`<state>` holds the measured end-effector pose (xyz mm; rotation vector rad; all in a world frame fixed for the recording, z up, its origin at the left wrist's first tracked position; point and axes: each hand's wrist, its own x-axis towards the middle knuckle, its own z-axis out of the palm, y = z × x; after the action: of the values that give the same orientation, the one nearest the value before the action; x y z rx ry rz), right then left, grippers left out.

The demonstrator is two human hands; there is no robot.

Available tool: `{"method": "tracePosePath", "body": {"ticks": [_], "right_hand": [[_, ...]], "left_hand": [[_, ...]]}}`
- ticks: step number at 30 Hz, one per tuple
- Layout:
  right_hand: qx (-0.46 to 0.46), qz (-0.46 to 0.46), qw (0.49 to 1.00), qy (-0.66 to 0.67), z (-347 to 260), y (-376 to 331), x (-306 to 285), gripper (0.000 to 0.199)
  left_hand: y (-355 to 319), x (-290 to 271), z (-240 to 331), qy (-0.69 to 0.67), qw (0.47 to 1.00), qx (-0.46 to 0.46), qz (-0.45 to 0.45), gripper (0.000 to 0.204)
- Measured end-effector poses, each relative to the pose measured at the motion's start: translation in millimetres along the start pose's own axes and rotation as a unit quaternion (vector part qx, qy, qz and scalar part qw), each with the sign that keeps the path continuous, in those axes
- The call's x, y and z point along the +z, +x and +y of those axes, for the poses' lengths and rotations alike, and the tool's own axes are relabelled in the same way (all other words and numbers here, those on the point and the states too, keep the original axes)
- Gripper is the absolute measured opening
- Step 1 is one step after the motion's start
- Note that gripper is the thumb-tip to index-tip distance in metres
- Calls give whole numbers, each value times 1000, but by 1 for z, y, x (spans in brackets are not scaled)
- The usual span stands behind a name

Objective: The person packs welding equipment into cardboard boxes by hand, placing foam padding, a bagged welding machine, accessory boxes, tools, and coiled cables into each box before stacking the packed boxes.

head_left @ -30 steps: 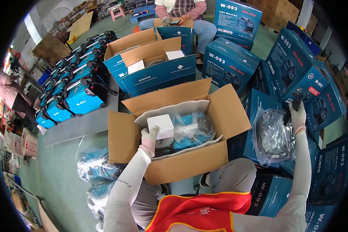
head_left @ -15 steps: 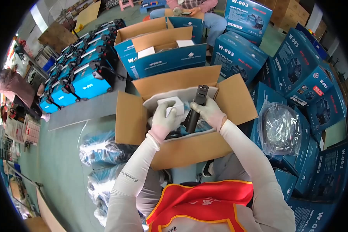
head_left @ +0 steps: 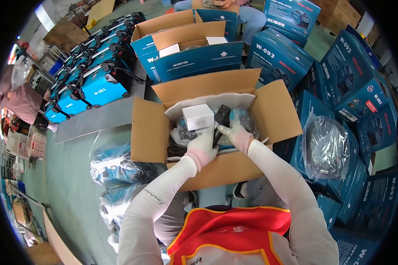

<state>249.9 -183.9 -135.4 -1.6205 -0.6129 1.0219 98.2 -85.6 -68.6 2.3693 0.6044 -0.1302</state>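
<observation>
Nearest, two white-sleeved forearms are reaching up into an open cardboard box (head_left: pixel 154 132). The left hand (head_left: pixel 202 148) is lying with curled fingers over the plastic-wrapped contents, and I cannot tell whether it is grasping anything. The right hand (head_left: pixel 235 134) is gripping a black handle-shaped tool (head_left: pixel 221 117) inside the box, just beside a small white carton (head_left: pixel 198 116). Farther right, a bagged coil of cable (head_left: pixel 325 148) is resting on blue printed boxes (head_left: pixel 358 101). Beyond, blue machines (head_left: pixel 93 86) are standing in a row.
</observation>
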Motion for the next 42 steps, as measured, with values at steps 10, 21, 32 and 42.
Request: {"method": "tracePosePath", "body": {"ticks": [10, 21, 32, 42], "right_hand": [[32, -67, 995, -69, -51, -20, 7, 29], [-26, -96, 995, 1, -34, -4, 3, 30], [-70, 12, 975, -208, -33, -5, -18, 25], [-38, 114, 986, -112, -101, -28, -48, 27]], "left_hand": [[14, 33, -53, -77, 977, 162, 111, 56], [13, 3, -46, 0, 993, 65, 100, 48], [10, -7, -46, -326, 943, 16, 60, 30], [1, -26, -79, -594, 793, -103, 83, 18]]}}
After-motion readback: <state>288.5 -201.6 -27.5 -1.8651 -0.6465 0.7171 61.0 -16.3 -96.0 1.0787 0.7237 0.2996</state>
